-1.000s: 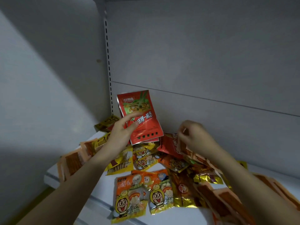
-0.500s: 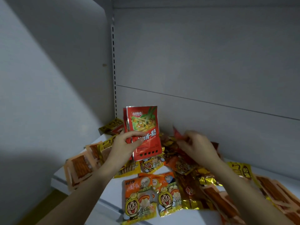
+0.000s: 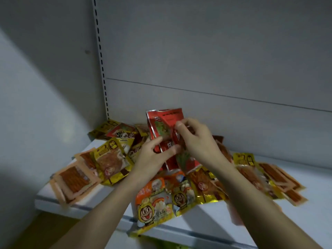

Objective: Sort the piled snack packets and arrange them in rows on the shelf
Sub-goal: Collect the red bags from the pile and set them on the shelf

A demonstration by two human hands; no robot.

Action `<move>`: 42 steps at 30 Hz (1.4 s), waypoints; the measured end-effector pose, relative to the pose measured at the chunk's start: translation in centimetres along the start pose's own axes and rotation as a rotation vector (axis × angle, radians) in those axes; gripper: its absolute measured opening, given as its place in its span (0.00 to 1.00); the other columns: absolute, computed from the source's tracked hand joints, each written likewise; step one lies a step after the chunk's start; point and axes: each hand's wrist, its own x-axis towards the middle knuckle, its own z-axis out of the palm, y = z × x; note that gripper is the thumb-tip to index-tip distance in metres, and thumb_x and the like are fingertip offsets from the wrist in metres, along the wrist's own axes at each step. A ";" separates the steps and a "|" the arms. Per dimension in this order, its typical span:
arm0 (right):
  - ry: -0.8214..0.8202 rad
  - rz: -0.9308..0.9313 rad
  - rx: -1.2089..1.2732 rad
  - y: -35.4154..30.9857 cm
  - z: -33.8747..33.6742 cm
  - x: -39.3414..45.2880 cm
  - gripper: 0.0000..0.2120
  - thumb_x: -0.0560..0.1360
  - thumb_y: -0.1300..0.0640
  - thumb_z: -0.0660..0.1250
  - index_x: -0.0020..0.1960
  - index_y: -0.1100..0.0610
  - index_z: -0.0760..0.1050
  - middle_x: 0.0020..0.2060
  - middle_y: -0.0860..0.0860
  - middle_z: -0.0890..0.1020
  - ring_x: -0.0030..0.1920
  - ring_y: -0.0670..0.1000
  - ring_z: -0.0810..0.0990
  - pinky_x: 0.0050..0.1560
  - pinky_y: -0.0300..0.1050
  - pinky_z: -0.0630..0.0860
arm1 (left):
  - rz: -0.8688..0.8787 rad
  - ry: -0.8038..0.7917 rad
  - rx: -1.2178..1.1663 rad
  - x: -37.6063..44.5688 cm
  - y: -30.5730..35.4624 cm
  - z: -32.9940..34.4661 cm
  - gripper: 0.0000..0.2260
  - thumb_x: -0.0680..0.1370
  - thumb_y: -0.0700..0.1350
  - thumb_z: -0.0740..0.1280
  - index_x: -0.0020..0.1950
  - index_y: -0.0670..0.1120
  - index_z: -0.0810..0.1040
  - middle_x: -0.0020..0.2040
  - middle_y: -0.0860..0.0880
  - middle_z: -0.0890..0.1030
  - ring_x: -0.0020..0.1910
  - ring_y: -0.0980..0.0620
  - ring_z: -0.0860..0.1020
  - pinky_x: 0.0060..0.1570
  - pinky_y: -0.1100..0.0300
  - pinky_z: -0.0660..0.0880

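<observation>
Left hand (image 3: 152, 155) and right hand (image 3: 195, 141) both grip red packets (image 3: 161, 123), held upright above the pile (image 3: 111, 159). The pile lies on the white shelf (image 3: 269, 218).

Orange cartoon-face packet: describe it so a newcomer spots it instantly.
Start at the white shelf and go to its front edge, between the person's two forearms. The orange cartoon-face packet lies flat there, its lower end overhanging the edge. Unlike the smaller gold-edged face packet just right of it, it is orange-topped and nearest the camera.
</observation>
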 end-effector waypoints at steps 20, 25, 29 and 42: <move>0.209 0.288 0.008 4.7 -22.4 -21.6 0.09 0.78 0.67 0.66 0.48 0.53 0.77 0.44 0.46 0.83 0.44 0.44 0.82 0.40 0.34 0.76 | -0.284 -0.221 -0.207 -10.7 5.9 17.2 0.26 0.74 0.68 0.65 0.58 0.49 0.83 0.57 0.49 0.85 0.58 0.49 0.83 0.64 0.47 0.75; -0.030 0.292 -0.363 4.4 -29.6 -29.1 0.11 0.77 0.64 0.66 0.51 0.48 0.80 0.48 0.42 0.82 0.52 0.46 0.81 0.53 0.43 0.77 | -0.296 -0.505 -0.018 -17.3 7.4 26.0 0.15 0.74 0.58 0.74 0.53 0.51 0.82 0.54 0.48 0.86 0.49 0.55 0.85 0.48 0.60 0.81; 0.372 0.252 -0.508 5.4 -32.7 -34.0 0.15 0.76 0.57 0.69 0.62 0.50 0.75 0.55 0.48 0.73 0.60 0.51 0.71 0.59 0.48 0.71 | -0.235 -0.381 -0.084 -21.3 8.0 32.7 0.12 0.74 0.40 0.75 0.57 0.45 0.81 0.51 0.49 0.86 0.43 0.58 0.85 0.40 0.66 0.80; 0.699 0.669 0.485 10.1 -36.9 -41.4 0.14 0.78 0.50 0.69 0.60 0.55 0.75 0.53 0.49 0.83 0.50 0.46 0.83 0.40 0.37 0.77 | -0.348 -0.151 -0.348 -25.6 7.7 48.6 0.15 0.76 0.50 0.74 0.61 0.50 0.79 0.51 0.53 0.85 0.49 0.54 0.85 0.47 0.58 0.81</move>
